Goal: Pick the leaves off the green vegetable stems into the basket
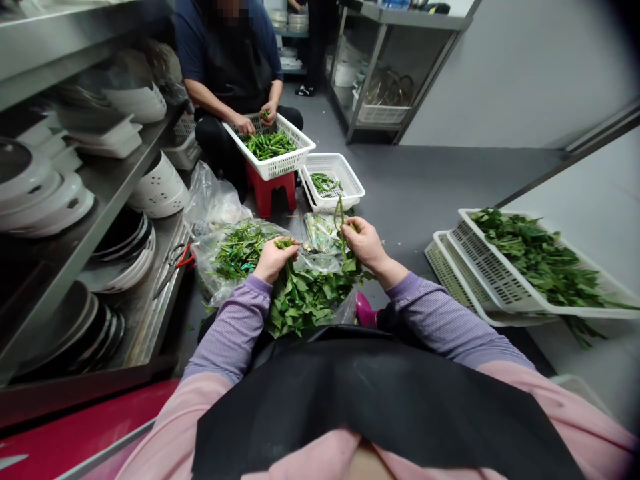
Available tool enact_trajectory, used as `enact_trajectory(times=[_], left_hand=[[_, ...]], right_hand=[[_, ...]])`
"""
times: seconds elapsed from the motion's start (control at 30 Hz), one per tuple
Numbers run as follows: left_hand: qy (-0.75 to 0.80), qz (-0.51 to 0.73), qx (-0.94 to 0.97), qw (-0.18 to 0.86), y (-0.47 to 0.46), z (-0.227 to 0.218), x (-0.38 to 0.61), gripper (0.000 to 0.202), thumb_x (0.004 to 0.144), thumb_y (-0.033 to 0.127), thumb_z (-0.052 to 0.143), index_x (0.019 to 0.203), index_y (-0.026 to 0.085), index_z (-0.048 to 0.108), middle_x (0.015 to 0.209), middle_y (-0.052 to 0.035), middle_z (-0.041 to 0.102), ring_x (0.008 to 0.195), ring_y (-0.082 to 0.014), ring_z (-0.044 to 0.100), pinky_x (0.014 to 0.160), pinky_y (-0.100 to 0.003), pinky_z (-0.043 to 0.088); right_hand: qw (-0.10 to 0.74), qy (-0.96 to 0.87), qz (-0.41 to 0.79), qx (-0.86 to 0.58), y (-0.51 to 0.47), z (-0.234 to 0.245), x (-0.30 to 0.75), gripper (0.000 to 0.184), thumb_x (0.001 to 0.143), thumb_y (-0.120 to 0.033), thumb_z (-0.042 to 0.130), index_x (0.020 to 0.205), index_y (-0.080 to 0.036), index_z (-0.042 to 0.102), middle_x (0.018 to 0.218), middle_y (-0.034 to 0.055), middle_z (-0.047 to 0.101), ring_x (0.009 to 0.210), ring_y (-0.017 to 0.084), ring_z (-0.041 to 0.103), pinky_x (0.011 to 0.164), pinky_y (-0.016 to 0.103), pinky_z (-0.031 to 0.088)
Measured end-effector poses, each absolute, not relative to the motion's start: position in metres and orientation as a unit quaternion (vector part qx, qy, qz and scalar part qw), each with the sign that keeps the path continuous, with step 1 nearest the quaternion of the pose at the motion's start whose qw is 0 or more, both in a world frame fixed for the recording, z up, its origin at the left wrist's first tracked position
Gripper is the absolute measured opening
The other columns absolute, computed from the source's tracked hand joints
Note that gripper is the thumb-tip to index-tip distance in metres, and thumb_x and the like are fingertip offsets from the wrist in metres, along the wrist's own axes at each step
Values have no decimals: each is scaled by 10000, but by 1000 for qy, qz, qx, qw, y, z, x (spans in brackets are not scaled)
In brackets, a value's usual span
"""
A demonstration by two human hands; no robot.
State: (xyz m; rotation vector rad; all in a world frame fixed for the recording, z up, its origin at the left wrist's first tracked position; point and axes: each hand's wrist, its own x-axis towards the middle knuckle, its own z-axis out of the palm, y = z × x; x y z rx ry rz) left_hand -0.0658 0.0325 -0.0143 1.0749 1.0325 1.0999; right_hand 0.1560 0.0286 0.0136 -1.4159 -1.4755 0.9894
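Note:
Stems of a bunch of leafy greens (307,297) are gripped in my left hand (271,260), and the leaves hang down in front of my lap. My right hand (367,245) pinches a separate leafy green stem (340,217) that stands up above the fingers, with leaves below. The two hands are apart at about the same height. Beyond my left hand, more greens (235,250) lie in an opened clear plastic bag (213,193). Pale-stemmed bundles in plastic (320,230) lie on the floor between and beyond my hands.
At right, leafy greens fill the top of some stacked white baskets (463,250). Ahead, a co-worker handles green peppers in a white basket (300,137) on a red stool (273,193); another basket (355,180) stands beside it. Scissors (175,263) lie on the left metal shelf (145,293) with dishes.

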Motion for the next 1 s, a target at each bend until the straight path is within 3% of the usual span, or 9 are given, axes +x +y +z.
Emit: enact_trajectory(times=[0.13, 0.27, 0.4, 0.5, 0.57, 0.7, 0.8, 1.0], left_hand=[[379, 475, 469, 640, 23, 2, -61, 359, 620, 338, 719, 898, 127, 638, 556, 11, 587, 470, -93, 537, 484, -223, 430], [348, 493, 464, 649, 16, 7, -57, 302, 625, 325, 724, 836, 144, 605, 642, -15, 630, 510, -96, 561, 507, -222, 443], [349, 497, 446, 657, 20, 2, -64, 239, 615, 293, 720, 757, 150, 591, 567, 15, 581, 485, -94, 541, 501, -228, 443], [317, 494, 431, 685, 25, -1, -70, 203, 614, 274, 695, 731, 156, 577, 514, 35, 533, 457, -92, 518, 495, -240, 441], [300, 490, 424, 700, 27, -3, -71, 188, 615, 266, 677, 723, 156, 570, 498, 38, 516, 448, -92, 510, 495, -244, 439], [290, 477, 426, 712, 27, -3, -68, 184, 623, 265, 661, 725, 151, 559, 488, 38, 513, 442, -94, 513, 487, -241, 431], [297, 470, 436, 708, 26, -2, -67, 192, 625, 267, 670, 719, 149, 552, 487, 39, 517, 438, -96, 517, 489, -242, 432], [321, 466, 440, 697, 25, -1, -66, 227, 615, 286, 702, 703, 152, 541, 493, 39, 521, 443, -97, 519, 498, -246, 441]], right_hand=[[338, -736, 124, -573, 5, 8, 140, 143, 777, -308, 488, 767, -171, 527, 781, 52, 553, 692, 145, 467, 624, 256, 312], [239, -787, 70, -564, -18, 1, 117, 175, 804, -296, 461, 769, -157, 561, 816, 89, 569, 655, 141, 467, 574, 258, 283], [290, -780, 210, -513, -19, 20, 119, 197, 793, -338, 514, 801, -158, 595, 814, 71, 600, 708, 143, 509, 619, 243, 340], [353, -695, 353, -518, -3, 44, 132, 233, 768, -358, 548, 816, -141, 619, 699, 26, 590, 598, 104, 479, 554, 227, 346], [314, -661, 437, -522, 11, 55, 137, 242, 741, -342, 576, 830, -124, 636, 593, -11, 534, 469, 59, 377, 456, 206, 273], [161, -619, 612, -465, 27, 54, 131, 237, 699, -336, 628, 786, -116, 625, 470, -61, 411, 369, 19, 238, 374, 192, 143], [164, -575, 670, -439, 27, 42, 122, 215, 698, -334, 633, 724, -131, 567, 428, -85, 339, 357, 18, 225, 363, 179, 129], [185, -558, 683, -433, 21, 27, 119, 143, 696, -273, 589, 714, -140, 538, 404, -90, 331, 340, 23, 226, 350, 169, 136]])
